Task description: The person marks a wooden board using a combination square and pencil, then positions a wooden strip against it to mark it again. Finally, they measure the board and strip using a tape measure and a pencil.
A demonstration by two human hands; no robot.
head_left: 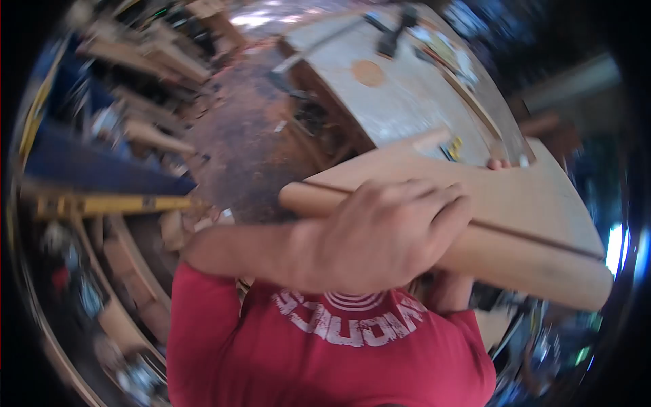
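Note:
A pale wooden board (pixel 536 197) with cut-out curves on its far side is held up in front of my chest. A rounded wooden rail (pixel 529 271) runs along its near edge, with a dark line between the two. My left hand (pixel 400 230) reaches across from the left and lies over the rail, fingers bent around it; the thumb is hidden. My right hand (pixel 499 163) passes beneath the board, and only its fingertips show, hooked over the edge of a far cut-out. Motion blurs the view somewhat.
Beyond the board stands a workbench (pixel 332 64) bearing a dark tool (pixel 393 34), a round wooden disc (pixel 368 72) and a long strip (pixel 471 102). Wood pieces (pixel 149 57) are piled at the left, near a yellow level-like bar (pixel 115 204). Brown floor (pixel 237 136) lies between.

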